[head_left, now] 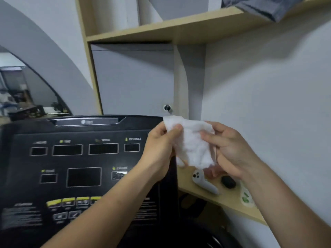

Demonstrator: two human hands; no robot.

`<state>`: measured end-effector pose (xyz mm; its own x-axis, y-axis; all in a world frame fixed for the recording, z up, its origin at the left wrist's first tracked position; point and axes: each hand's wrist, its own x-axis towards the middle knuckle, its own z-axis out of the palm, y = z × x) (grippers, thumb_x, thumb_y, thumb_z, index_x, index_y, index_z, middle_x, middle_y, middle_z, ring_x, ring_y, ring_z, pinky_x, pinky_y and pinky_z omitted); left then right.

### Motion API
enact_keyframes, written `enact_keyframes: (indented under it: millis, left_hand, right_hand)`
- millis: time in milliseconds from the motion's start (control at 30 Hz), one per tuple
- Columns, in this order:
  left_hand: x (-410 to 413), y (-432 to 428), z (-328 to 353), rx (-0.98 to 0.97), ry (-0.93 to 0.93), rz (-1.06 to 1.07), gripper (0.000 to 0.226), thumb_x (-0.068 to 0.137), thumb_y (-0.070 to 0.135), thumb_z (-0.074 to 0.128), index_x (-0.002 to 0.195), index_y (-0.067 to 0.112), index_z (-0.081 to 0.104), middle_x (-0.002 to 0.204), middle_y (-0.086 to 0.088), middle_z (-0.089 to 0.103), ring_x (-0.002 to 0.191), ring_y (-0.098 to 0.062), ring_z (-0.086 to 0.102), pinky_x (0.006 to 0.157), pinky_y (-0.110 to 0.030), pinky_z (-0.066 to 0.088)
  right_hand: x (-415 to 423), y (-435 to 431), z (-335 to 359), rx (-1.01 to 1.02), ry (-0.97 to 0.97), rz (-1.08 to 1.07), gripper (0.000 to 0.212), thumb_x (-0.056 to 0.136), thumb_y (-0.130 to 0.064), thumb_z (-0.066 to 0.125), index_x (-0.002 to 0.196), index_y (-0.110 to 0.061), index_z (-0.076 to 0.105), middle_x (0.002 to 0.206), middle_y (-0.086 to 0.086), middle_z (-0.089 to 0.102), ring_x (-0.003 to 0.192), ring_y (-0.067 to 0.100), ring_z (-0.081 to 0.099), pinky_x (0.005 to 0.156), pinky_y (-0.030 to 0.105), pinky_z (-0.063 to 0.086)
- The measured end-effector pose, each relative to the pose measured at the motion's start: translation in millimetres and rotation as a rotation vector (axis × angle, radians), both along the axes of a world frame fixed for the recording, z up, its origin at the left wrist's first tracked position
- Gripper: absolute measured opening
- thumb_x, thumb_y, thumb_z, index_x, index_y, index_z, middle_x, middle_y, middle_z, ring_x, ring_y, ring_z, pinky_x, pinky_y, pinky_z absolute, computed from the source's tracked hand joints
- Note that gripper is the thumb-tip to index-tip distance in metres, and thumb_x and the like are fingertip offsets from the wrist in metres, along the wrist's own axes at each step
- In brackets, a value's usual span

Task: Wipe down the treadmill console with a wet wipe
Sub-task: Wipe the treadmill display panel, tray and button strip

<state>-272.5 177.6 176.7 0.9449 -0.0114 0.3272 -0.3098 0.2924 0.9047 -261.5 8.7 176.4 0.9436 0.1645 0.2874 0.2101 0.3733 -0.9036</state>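
Wet wipe: white, crumpled, held in the air between both hands, above the right edge of the treadmill console, not touching it. Left hand pinches its upper left corner, thumb on top. Right hand grips the right side, fingers pressed into the fabric. Judged: light, limp, damp, likely to bunch or tear if pulled hard; best taken by opposite edges to spread it. Wooden shelf below carries a white controller.
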Motion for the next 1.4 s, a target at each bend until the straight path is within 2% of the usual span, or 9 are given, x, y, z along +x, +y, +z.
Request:
enact_keyframes:
  millis: [200,300,433,667,833,1067,1133,1300,1400]
  left_hand:
    - [-33,112,-1,0.032,-0.014,0.042,0.02,0.087,-0.004,0.057,0.103,0.006,0.063,0.087,-0.008,0.069,0.08,-0.022,0.066,0.062,-0.03,0.053]
    - [-46,170,0,0.099,0.025,-0.08,0.026,0.08,0.009,0.064,0.105,0.003,0.065,0.092,-0.012,0.067,0.078,-0.022,0.064,0.064,-0.03,0.053]
    - [-60,235,-4,0.112,0.001,0.013,0.019,0.077,-0.002,0.07,0.08,0.014,0.061,0.073,-0.008,0.061,0.06,-0.019,0.058,0.051,-0.025,0.046]
    - [-78,329,-19,0.218,-0.076,0.085,0.034,0.08,-0.01,0.057,0.065,0.02,0.061,0.085,-0.008,0.069,0.072,-0.023,0.057,0.059,-0.032,0.04]
    - [-80,357,-24,0.081,-0.005,-0.026,0.027,0.079,-0.011,0.066,0.073,0.013,0.077,0.081,-0.008,0.072,0.077,-0.021,0.064,0.071,-0.032,0.05]
    - [-67,381,-37,0.119,-0.113,0.296,0.044,0.085,-0.014,0.054,0.066,0.02,0.076,0.084,-0.005,0.072,0.077,-0.025,0.06,0.069,-0.04,0.045]
    - [-67,386,-37,0.205,-0.144,0.341,0.045,0.086,-0.015,0.05,0.065,0.016,0.075,0.088,0.002,0.074,0.082,-0.027,0.064,0.071,-0.04,0.048]
    - [-49,398,-24,0.636,-0.499,0.692,0.029,0.082,-0.008,0.062,0.092,0.013,0.078,0.095,0.003,0.068,0.087,-0.004,0.061,0.077,-0.01,0.042]
    - [-18,405,-23,1.011,-0.624,0.916,0.024,0.077,-0.004,0.068,0.097,0.008,0.074,0.118,-0.013,0.062,0.107,-0.026,0.058,0.091,-0.027,0.045]
  right_hand:
    - [-19,108,6,-0.243,-0.191,-0.094,0.018,0.092,-0.002,0.059,0.097,-0.014,0.071,0.089,0.005,0.076,0.085,0.018,0.071,0.073,0.028,0.057]
    - [-31,156,9,-0.42,-0.273,0.01,0.015,0.091,-0.01,0.064,0.102,-0.017,0.071,0.089,0.008,0.076,0.085,0.022,0.072,0.074,0.032,0.058]
    - [-44,217,15,-0.592,-0.252,-0.017,0.02,0.08,-0.025,0.077,0.097,-0.019,0.068,0.079,0.0,0.073,0.071,0.012,0.069,0.061,0.024,0.052]
    - [-56,295,2,-0.495,-0.202,0.025,0.024,0.084,0.006,0.064,0.085,-0.012,0.048,0.072,0.006,0.057,0.068,0.02,0.051,0.06,0.032,0.04]
    - [-59,329,-7,-0.59,-0.254,-0.123,0.021,0.082,-0.006,0.071,0.086,-0.015,0.052,0.074,0.011,0.055,0.068,0.019,0.048,0.064,0.035,0.041]
    - [-57,351,-13,-0.538,-0.273,-0.32,0.022,0.085,-0.003,0.067,0.08,-0.013,0.047,0.067,0.01,0.055,0.062,0.02,0.049,0.059,0.036,0.042]
    - [-58,356,-12,-0.562,-0.315,-0.33,0.02,0.086,0.0,0.064,0.079,-0.011,0.049,0.067,0.006,0.053,0.061,0.018,0.046,0.059,0.035,0.04]
    - [-38,376,1,-0.747,-0.535,-0.513,0.024,0.086,0.001,0.058,0.076,-0.019,0.066,0.074,0.001,0.065,0.059,0.002,0.049,0.06,0.018,0.042]
    - [-13,397,4,-1.064,-0.756,-0.65,0.014,0.086,-0.007,0.063,0.097,-0.011,0.07,0.112,0.005,0.061,0.095,0.012,0.054,0.085,0.029,0.044]
